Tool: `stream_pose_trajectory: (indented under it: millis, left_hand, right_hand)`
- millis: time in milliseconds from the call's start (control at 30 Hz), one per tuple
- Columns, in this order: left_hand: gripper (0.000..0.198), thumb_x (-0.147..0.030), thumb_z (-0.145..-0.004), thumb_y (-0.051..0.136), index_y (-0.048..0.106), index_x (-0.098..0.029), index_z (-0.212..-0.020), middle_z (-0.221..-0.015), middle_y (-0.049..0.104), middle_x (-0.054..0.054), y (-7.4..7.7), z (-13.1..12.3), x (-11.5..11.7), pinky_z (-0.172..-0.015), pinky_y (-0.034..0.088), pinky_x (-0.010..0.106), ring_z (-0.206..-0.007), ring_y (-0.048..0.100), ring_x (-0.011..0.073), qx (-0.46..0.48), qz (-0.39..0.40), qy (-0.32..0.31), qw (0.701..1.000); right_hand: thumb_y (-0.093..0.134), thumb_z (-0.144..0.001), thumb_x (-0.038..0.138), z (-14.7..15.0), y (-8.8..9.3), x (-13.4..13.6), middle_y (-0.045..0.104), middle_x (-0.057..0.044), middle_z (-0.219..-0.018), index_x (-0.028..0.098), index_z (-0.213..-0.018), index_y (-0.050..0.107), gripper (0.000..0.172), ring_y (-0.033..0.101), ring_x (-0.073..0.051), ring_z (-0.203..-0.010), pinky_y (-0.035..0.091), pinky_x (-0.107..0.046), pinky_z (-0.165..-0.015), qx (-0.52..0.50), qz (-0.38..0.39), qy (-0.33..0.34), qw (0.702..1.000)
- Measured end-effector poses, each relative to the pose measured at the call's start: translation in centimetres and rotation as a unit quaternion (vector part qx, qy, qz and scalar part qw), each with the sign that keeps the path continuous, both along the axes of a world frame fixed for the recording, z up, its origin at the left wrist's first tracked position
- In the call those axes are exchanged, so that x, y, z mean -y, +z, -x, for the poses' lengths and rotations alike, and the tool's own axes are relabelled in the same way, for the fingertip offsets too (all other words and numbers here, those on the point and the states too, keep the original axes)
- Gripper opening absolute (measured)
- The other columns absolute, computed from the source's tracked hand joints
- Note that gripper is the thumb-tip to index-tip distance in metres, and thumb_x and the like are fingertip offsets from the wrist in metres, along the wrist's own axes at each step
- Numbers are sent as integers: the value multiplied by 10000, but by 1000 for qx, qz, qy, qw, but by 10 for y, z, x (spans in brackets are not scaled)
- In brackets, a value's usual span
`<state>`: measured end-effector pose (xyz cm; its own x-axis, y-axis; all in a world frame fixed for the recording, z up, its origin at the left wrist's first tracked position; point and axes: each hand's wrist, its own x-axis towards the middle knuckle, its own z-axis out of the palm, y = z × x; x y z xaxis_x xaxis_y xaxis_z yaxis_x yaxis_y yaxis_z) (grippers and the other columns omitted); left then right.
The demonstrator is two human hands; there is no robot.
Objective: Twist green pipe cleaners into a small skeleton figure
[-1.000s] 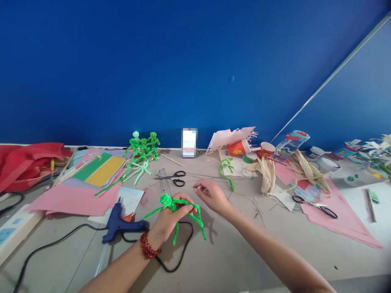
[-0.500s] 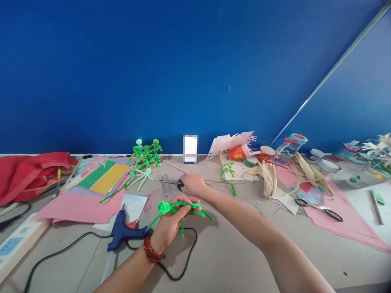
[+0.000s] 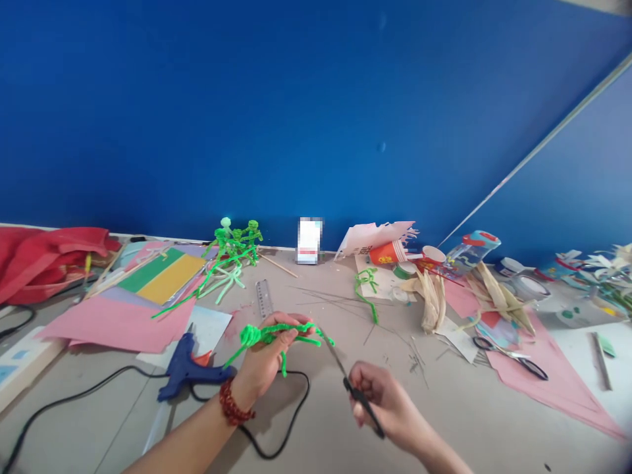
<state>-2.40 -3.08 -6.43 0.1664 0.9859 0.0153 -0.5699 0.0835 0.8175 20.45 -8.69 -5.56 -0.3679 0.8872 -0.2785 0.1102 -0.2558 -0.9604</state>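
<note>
Since half a second ago your right hand (image 3: 390, 403) has come back from the far side of the bench (image 3: 345, 441) by the ruler (image 3: 264, 297). It is now low and near you, and the black scissors (image 3: 340, 363) have left their spot beside the ruler and sit in it.

- Right hand: closed around the scissor handles. Blades point up and left, tips just beside the trailing end of the green pipe-cleaner figure (image 3: 269, 333). Whether the blades are parted is too blurred to tell.
- Left hand (image 3: 263, 363): closed on the figure's middle and holding it above the bench. The coiled head sticks out to the left, and loose limbs hang right and down.
- Below the hands: blue glue gun (image 3: 186, 376) on the bench, with its black cable (image 3: 295, 421) looping under your left wrist.

Risks, as judged:
- The blade tips are close to your left fingertips (image 3: 291, 334), so a small slip could nick them.
- The figure is held at one place only, so its limp ends may bend away from the blades.
- The cable loop could catch on your wrist and drag the glue gun.
</note>
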Motion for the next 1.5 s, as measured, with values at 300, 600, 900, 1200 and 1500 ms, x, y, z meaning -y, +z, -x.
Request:
stream_pose_trajectory:
  millis: [300,600,900,1200,1500]
  left_hand:
    - [112,-257,-803,723,638,-185,-796,-1104,727,72,2,-1,5,-882,515,373,-960,704,240,-26,2,-21,999]
    - [86,-231,-807,707,631,-191,-798,-1028,745,64,-1,-10,11,-880,510,341,-951,696,207,-35,-1,-76,996]
    - [53,-249,-814,692,650,-216,-811,-977,745,53,-3,-8,9,-864,520,347,-961,685,216,-45,-17,-75,996]
    - [68,-257,-809,699,660,-203,-794,-929,750,55,-2,-6,7,-875,550,407,-952,699,252,-33,12,-68,997]
    - [76,-274,-798,708,664,-212,-800,-958,762,43,-5,-5,4,-942,519,398,-963,705,244,-58,22,-67,996]
  right_hand:
    - [705,-674,344,31,-19,5,522,52,-497,191,-668,444,303,411,-56,-403,267,-164,-390,-35,36,-29,998]
    - [737,-675,484,39,-14,1,522,45,-518,191,-686,446,413,431,-69,-441,317,-184,-441,-53,9,-47,997]
    - [708,-706,539,39,-28,-3,407,70,-563,206,-701,405,450,372,-76,-495,301,-198,-466,-37,-39,-33,998]
    - [635,-760,629,36,-36,-10,313,77,-577,210,-708,387,489,259,-79,-518,213,-210,-476,24,-109,2,994]
    - [600,-816,574,35,-32,-13,341,74,-533,217,-671,371,448,288,-86,-485,217,-221,-473,109,-142,4,984]
